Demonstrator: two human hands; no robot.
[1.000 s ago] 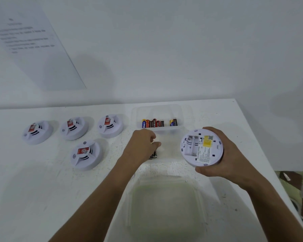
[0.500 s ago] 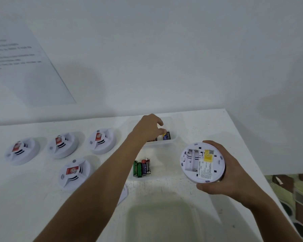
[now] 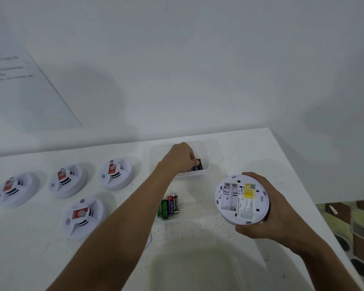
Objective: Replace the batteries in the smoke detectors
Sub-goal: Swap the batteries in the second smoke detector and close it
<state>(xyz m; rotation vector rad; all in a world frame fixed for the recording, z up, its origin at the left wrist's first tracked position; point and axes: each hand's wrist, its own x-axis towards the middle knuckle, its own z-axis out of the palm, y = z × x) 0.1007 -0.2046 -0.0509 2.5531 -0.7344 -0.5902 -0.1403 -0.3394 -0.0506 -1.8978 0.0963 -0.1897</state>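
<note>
A: Held detector?
B: Smoke detector (image 3: 242, 200) is gripped at its rim by the right hand (image 3: 269, 215), back side turned up, battery bay seen empty, yellow label beside it. It is held above the tabletop (image 3: 250, 152), near the right edge.

A: Left hand?
B: Left hand (image 3: 180, 158) is reached into the clear far tray (image 3: 206, 150), fingers curled down onto the batteries in the tray (image 3: 198, 166). Whether one is actually pinched cannot be told; the fingertips are hidden.

A: Other batteries?
B: A loose group of batteries (image 3: 170, 206), green, blue and red, is laid between the left forearm and the held detector, just below the tray.

A: Remaining detectors?
B: Four are set face up at left: three in a row, far-left detector (image 3: 12, 191), second detector (image 3: 67, 180), third detector (image 3: 116, 173), and the front detector (image 3: 83, 217) nearer. All are apart from each other.

A: Free room?
B: Bare tabletop is seen right of the tray up to the corner. A clear container (image 3: 198, 267) is placed at the near edge.
</note>
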